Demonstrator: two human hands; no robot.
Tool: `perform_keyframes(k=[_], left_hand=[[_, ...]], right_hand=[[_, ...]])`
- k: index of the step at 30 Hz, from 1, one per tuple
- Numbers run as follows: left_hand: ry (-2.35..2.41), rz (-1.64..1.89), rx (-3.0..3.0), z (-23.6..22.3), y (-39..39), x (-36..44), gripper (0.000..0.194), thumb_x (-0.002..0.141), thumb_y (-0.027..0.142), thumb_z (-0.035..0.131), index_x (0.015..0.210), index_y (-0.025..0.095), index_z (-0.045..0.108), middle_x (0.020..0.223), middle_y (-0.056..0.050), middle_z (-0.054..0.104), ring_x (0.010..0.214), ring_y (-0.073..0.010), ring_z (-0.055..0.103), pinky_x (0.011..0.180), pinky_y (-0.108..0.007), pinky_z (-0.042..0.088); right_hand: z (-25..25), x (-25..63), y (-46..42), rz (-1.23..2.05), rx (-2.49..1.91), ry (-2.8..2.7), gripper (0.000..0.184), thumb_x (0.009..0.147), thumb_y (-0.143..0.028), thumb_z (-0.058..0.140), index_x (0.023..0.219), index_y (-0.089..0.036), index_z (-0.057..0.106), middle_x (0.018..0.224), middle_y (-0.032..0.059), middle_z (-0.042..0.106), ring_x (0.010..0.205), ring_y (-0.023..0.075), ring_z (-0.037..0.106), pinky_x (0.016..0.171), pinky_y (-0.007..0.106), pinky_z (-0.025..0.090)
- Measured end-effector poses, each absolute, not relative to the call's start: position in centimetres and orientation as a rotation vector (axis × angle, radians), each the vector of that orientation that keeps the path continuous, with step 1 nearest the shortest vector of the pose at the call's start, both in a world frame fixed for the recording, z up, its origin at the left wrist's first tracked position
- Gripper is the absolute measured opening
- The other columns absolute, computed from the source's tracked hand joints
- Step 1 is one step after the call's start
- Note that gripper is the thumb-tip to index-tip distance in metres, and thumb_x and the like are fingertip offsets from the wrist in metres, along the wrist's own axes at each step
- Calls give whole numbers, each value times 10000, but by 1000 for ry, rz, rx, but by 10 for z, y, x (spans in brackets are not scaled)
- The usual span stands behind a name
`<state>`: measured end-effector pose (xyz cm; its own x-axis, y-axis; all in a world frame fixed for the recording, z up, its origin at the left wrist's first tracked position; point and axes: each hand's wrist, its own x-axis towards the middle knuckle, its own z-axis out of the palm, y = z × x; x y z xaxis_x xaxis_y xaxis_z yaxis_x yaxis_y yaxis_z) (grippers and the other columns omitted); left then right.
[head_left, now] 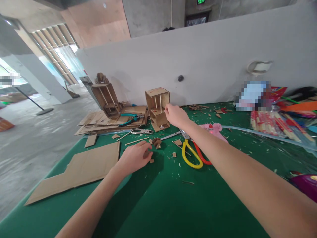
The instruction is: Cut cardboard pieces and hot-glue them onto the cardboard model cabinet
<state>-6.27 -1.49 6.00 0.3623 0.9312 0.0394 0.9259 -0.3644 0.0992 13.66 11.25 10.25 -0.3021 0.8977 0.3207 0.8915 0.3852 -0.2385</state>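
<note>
My right hand (177, 115) is at the right side of a small upright cardboard box (157, 92), its fingers closed at the box's edge; the fingertips are partly hidden. The open-fronted box has a shelf and thin upright sticks inside. My left hand (137, 155) hovers low over the table, fingers loosely curled and apart, with no held thing that I can make out. Just right of its fingertips lies a small round stack of cardboard discs (157, 142). Scissors with yellow and red handles (192, 158) lie below my right forearm.
A second cardboard frame (106, 99) stands at back left by stacked cardboard sheets (86, 119) and teal-handled pliers (128, 119). A cut cardboard piece (91, 165) lies left. A pink glue gun (213, 128), wrapped sticks (269, 124) and a phone (252, 94) are right. Scraps litter the green table (173, 205).
</note>
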Motion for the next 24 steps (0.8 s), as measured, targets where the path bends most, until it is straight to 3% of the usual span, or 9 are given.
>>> perform_keyframes(k=[4, 7, 10, 13, 18, 21, 24], left_hand=[[1468, 77, 2635, 63, -17, -70, 135, 842, 337, 544, 862, 215, 599, 906, -36, 609, 826, -207, 582, 669, -293, 416], [1367, 79, 2674, 64, -16, -70, 128, 870, 254, 516, 798, 207, 612, 862, -35, 603, 860, -212, 547, 743, -314, 416], [1368, 135, 2646, 61, -14, -67, 128, 879, 236, 522, 790, 196, 605, 863, -36, 606, 885, -219, 532, 770, -327, 423], [1368, 237, 2618, 55, -12, -64, 130, 895, 264, 512, 846, 196, 612, 910, -42, 623, 938, -224, 529, 832, -347, 435], [1460, 352, 2596, 54, -12, -69, 319, 883, 239, 466, 1186, 203, 561, 1159, -88, 606, 1100, -248, 528, 961, -411, 409], [1498, 308, 2578, 58, -12, -74, 328, 834, 197, 471, 1140, 183, 588, 1137, -100, 618, 1114, -259, 535, 978, -416, 404], [1412, 264, 2592, 57, -12, -73, 277, 844, 257, 507, 1088, 200, 625, 1067, -84, 629, 1053, -249, 549, 959, -404, 415]], right_hand=[[87, 145, 74, -4, -1482, -2363, 288, 942, -251, 344, 1079, -188, 589, 932, 121, 684, 818, 272, 648, 663, 375, 463], [72, 156, 39, 24, -1345, -2554, 384, 822, -72, 441, 1128, -229, 613, 1179, 93, 636, 884, 239, 640, 652, 332, 474], [62, 166, 7, 42, -1236, -2650, 450, 815, -64, 465, 1224, -213, 581, 1302, 77, 573, 1080, 246, 568, 766, 333, 490], [55, 176, -16, -40, -1286, -2622, 315, 897, -172, 441, 1158, -162, 619, 1172, 110, 635, 1025, 264, 576, 828, 409, 484], [39, 187, -31, -209, -1394, -2547, 242, 900, -281, 500, 1037, -159, 659, 1054, 99, 658, 915, 271, 592, 754, 430, 496], [33, 190, -30, -235, -1376, -2537, 236, 889, -280, 517, 1042, -168, 658, 1082, 93, 646, 921, 269, 591, 756, 433, 488], [31, 191, -29, -247, -1367, -2541, 224, 886, -263, 515, 1032, -175, 662, 1078, 94, 644, 904, 261, 590, 744, 422, 480]])
